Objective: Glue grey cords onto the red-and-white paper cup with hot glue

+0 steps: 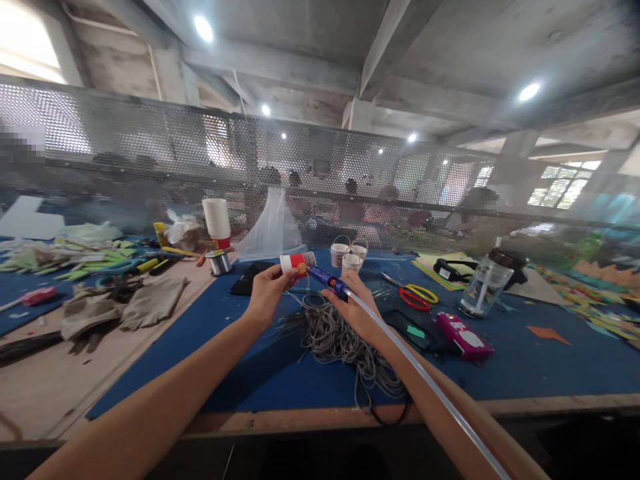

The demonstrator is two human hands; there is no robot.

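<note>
Head view: left hand (266, 288), fingers and thumb closed on a red-and-white paper cup (296, 260), which is held on its side above the table (185, 363); right hand (357, 303), wrapped around a blue glue gun (326, 281), its nozzle pointed at the cup's side, contact or slight gap not discernible. One long translucent glue stick (430, 381), running from the rear of the gun along the right forearm. One loose heap of grey cord (327, 333), on the blue table covering beneath the hands. Three small handled cups (341, 256), grouped beyond the right hand. One pair of scissors (416, 298), red and yellow handles, right of that hand; near it, one magenta box (463, 335) and one glass jar (481, 293). To the left, a stack of white paper cups (217, 217), a pair of grey work gloves (153, 303) and one metallic spool (219, 264).
</note>
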